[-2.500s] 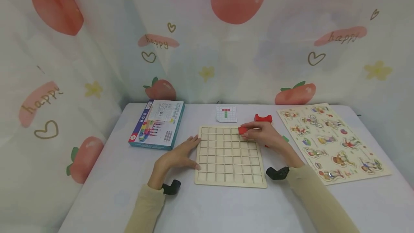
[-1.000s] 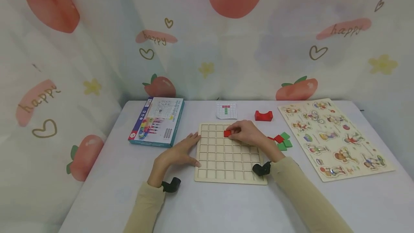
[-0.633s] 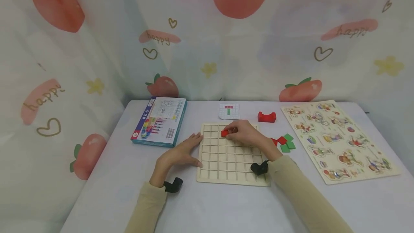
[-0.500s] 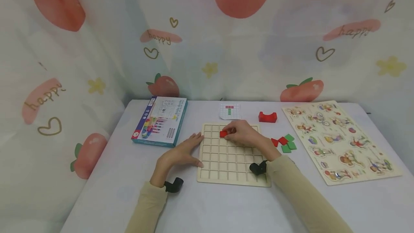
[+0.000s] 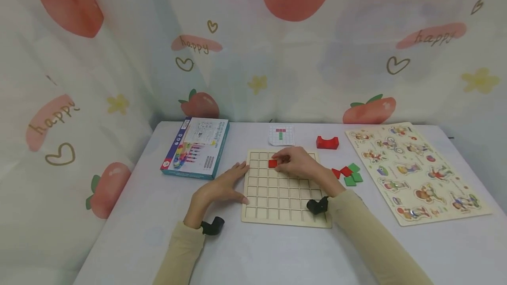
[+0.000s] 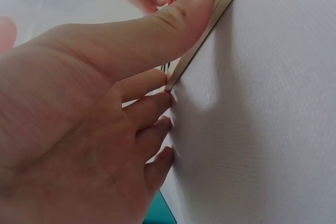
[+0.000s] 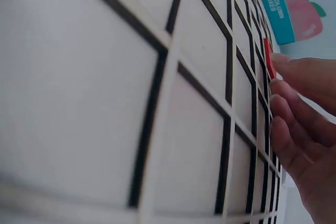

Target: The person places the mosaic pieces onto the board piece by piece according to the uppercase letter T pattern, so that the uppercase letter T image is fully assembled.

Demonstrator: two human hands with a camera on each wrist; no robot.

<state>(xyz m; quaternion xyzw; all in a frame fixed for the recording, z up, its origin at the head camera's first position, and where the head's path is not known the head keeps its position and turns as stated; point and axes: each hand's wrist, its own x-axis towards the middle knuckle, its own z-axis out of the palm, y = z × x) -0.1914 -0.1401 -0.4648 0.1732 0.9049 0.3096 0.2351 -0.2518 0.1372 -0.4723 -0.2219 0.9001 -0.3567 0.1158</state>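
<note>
A pale wooden grid board [image 5: 277, 222] lies on the table between the two hands. My right hand [image 5: 299, 162] pinches a small square red tile [image 5: 272, 163] at its right side, low over the upper left part of the grid. In the right wrist view, thumb and fingertips meet the edge of the red tile [image 7: 269, 59], which sits right at the grid's surface. My left hand [image 5: 219, 187] rests with spread, fairly straight fingers along the board's left edge. The left wrist view has its thumb [image 6: 173, 27] on the rim, fingertips against the side.
Several loose red and green tiles [image 5: 350, 181] lie right of the board. Behind it are a printed pattern card [image 5: 281, 135] and a red notched block [image 5: 327, 143]. A boxed toy set [image 5: 195, 147] stands at left, a picture puzzle board [image 5: 416, 173] at right.
My right hand has carried the red tile left across the board's upper part and lowered it to the grid. The left hand has stayed at the left edge. The view has shifted slightly.
</note>
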